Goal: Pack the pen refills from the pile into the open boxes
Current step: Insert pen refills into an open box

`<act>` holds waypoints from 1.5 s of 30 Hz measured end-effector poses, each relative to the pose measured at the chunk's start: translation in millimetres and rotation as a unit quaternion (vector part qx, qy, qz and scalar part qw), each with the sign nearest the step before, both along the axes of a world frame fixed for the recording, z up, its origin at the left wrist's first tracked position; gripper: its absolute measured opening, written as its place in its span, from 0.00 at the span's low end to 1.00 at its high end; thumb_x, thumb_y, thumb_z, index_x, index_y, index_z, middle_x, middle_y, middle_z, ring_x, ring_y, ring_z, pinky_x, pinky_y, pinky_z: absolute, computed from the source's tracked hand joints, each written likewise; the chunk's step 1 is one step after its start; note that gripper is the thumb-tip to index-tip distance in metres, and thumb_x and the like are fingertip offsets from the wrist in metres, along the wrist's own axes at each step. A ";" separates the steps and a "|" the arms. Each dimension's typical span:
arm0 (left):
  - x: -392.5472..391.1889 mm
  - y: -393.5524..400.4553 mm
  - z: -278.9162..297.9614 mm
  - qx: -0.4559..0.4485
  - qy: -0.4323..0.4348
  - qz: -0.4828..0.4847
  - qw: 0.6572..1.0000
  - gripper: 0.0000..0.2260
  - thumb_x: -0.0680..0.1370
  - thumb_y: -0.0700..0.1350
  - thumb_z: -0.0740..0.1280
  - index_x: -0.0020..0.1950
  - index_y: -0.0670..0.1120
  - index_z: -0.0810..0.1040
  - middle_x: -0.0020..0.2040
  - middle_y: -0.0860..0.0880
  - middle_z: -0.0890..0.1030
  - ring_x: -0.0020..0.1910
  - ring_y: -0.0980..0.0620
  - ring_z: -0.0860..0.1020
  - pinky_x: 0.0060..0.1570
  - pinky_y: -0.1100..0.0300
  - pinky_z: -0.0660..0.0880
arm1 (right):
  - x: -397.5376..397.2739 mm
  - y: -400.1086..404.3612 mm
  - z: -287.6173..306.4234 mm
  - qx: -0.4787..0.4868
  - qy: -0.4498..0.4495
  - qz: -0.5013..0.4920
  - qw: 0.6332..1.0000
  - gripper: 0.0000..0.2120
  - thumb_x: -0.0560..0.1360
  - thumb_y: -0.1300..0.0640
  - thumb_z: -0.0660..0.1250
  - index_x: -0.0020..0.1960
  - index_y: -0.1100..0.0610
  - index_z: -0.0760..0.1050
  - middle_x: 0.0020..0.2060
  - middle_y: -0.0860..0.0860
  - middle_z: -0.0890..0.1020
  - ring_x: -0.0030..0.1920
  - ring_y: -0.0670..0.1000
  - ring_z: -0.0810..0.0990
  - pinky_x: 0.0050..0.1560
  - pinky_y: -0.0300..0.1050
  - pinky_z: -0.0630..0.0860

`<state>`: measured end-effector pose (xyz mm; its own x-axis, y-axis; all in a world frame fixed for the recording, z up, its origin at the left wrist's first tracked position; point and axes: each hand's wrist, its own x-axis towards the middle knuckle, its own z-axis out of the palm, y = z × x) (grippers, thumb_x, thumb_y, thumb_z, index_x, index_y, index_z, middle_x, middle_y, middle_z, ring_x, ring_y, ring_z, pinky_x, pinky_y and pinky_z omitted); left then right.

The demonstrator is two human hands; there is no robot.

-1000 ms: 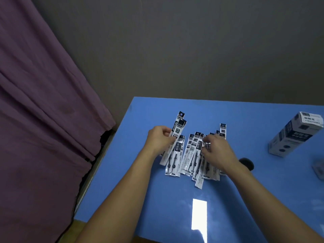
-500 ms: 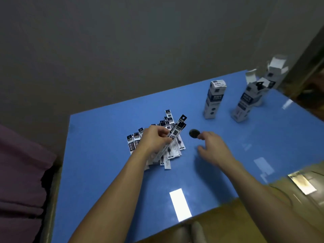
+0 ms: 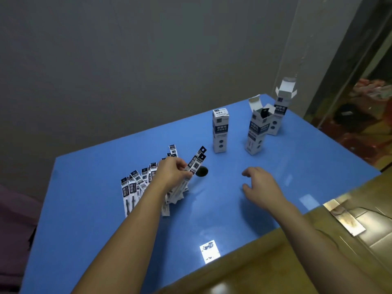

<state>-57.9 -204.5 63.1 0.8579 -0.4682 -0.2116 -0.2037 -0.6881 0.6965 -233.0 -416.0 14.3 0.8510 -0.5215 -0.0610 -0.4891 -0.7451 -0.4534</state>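
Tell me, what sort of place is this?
Probably a makeshift packing spot in an ordinary room rather than a factory: a plain blue table against a bare grey wall, a pile of packaged pen refills on it, and small cartons standing nearby, some open.

Refill pile (image 3: 137, 185) lies left of three boxes (image 3: 220, 130).

The left hand (image 3: 172, 174) covers the middle of the refill pile (image 3: 140, 187) beneath it (packets partly hidden). Print on the boxes (image 3: 220, 130) beyond the right hand (image 3: 262, 187) is too small to read.
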 end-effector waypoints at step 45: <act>-20.4 -136.2 13.2 -0.118 0.094 -0.028 0.988 0.05 0.73 0.44 0.77 0.38 0.51 0.85 0.30 0.55 0.78 0.30 0.53 0.71 0.35 0.57 0.69 | 0.8 -166.1 10.1 0.000 0.028 0.069 0.997 0.19 0.76 0.54 0.65 0.67 0.55 0.73 0.64 0.51 0.75 0.65 0.54 0.73 0.63 0.51 0.74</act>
<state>-78.3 -340.7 76.3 0.7852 -0.5693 -0.2435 -0.0895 -0.4935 0.8651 -232.2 -582.1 24.4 0.9100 -0.3996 -0.1105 -0.4065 -0.8076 -0.4273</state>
